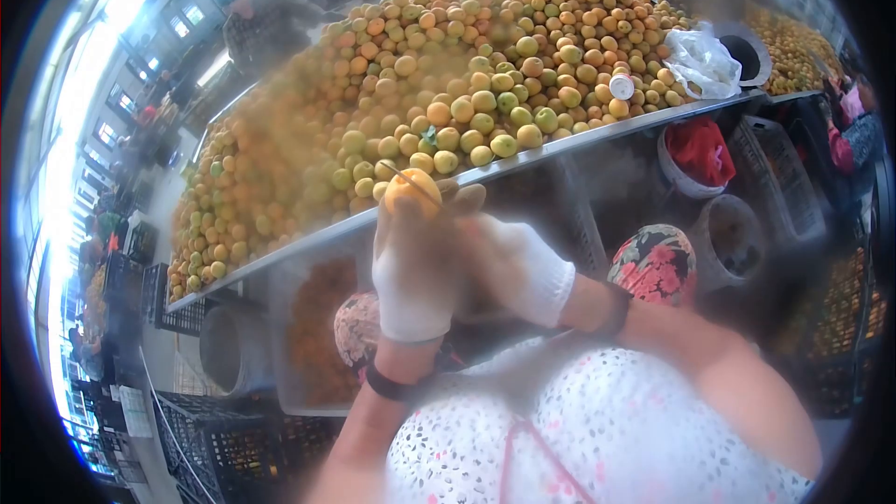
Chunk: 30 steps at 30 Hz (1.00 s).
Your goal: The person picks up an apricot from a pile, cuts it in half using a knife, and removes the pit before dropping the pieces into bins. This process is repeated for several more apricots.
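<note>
My left hand, in a white work glove with a brownish palm, is closed round a round orange-yellow fruit held up at the table's front edge. Close against it, my right hand, gloved alike, has its fingers bent toward the fruit. A thin, dark, curved tool crosses the top of the fruit and runs back to the right fingers; its handle is hidden. Just beyond both hands lies a large heap of similar fruit, some greenish, on a metal-edged table.
A clear plastic bag and a white cup lie on the heap's right side. Beneath the table stand a bucket with red cloth, another bucket and a tub of orange pieces. Across the table is a person.
</note>
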Available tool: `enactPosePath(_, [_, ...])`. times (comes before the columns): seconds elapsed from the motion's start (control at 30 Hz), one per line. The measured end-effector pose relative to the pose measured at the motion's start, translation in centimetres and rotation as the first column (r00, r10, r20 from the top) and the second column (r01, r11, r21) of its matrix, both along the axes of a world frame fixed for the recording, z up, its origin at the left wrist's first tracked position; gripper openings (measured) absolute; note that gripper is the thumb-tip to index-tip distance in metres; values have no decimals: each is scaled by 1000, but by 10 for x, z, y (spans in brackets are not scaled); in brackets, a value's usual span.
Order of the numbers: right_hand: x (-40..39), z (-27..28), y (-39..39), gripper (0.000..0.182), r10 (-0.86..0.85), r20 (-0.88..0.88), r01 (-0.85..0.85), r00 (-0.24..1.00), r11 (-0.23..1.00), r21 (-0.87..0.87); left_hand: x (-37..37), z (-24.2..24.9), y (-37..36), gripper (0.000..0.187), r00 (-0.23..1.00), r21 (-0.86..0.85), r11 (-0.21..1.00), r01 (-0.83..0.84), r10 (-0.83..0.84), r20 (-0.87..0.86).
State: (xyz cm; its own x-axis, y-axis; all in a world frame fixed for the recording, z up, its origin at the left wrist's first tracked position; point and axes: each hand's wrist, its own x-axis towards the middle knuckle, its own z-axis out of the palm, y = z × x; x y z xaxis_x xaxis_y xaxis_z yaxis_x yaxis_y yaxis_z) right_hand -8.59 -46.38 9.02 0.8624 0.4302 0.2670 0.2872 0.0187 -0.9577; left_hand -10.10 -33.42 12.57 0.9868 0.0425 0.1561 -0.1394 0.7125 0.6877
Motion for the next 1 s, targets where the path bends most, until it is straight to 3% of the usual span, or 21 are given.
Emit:
enactPosePath(0.1, [5,-21,11,28,-71,164,65,984,997,45,-6,12,-6,32,999,61,997,-38,38,0])
enactPosePath(0.17, [-4,-3,5,29,-121,243,138,962,989,-55,-4,9,-4,36,999,140,989,-36,31,38])
enactPosePath(0.2, [-11,10,-1,28,-101,181,114,978,991,-64,-4,2,-4,36,998,143,989,-49,42,49])
enactPosePath(0.23, [-18,19,-5,27,-60,123,68,991,995,-69,-5,-12,-6,36,998,46,999,1,3,-68])
enactPosePath(0.27, [-15,2,-5,25,-32,-146,60,989,979,196,-5,-18,0,36,988,-41,999,5,-11,-155])
enactPosePath(0.3, [-8,-18,2,23,124,-388,64,913,897,437,-6,-21,3,36,993,247,966,-74,93,-66])
enactPosePath(0.33, [-15,9,-4,21,212,-538,92,816,871,483,1,-33,5,35,989,77,994,-72,81,-121])
enactPosePath(0.37, [-12,13,0,22,181,-391,10,903,898,439,-1,-14,-3,35,981,-53,991,-125,131,141])
enactPosePath(0.4, [-13,15,-3,20,79,-303,30,950,941,337,-1,-20,9,46,975,304,931,-203,163,151])
enactPosePath(0.43, [-21,39,-7,14,-79,334,144,939,974,-176,-10,1,7,49,946,413,854,-316,248,210])
enactPosePath(0.47, [-19,36,-9,13,-71,436,199,897,946,-257,-8,-2,6,46,930,367,863,-347,269,250])
enactPosePath(0.53, [-16,18,-1,13,-152,445,317,883,891,-325,-4,-1,3,43,905,309,875,-374,271,329])
enactPosePath(0.57, [-16,11,6,13,-235,406,404,883,821,-403,-10,1,5,41,969,164,962,-217,193,153])
enactPosePath(0.6, [-11,19,3,14,-90,504,287,859,900,-327,-14,6,6,39,997,-11,997,-71,71,-13])
enactPosePath(0.63, [-13,18,4,14,-81,511,284,856,900,-332,-17,7,5,39,997,-19,997,-77,77,-6])
enactPosePath(0.73, [-26,26,3,12,-159,490,303,857,925,-230,-28,18,1,38,985,102,985,-137,147,-92])
enactPosePath(0.8, [-30,35,0,11,-133,476,292,870,915,-279,-36,24,13,42,953,348,908,-233,142,266])
enactPosePath(0.83, [-32,39,0,11,-133,473,292,871,915,-279,-34,23,14,42,954,349,908,-231,142,263])
enactPosePath(0.9, [-38,42,1,10,-71,500,229,863,937,-263,-30,13,14,45,909,389,838,-384,268,320])
enactPosePath(0.93, [-38,43,5,10,-61,490,223,869,934,-278,-27,7,14,45,912,382,842,-382,275,304])
enactPosePath(1.0, [-39,45,11,10,-75,482,225,873,939,-260,-22,-3,14,47,976,331,919,-215,216,34])
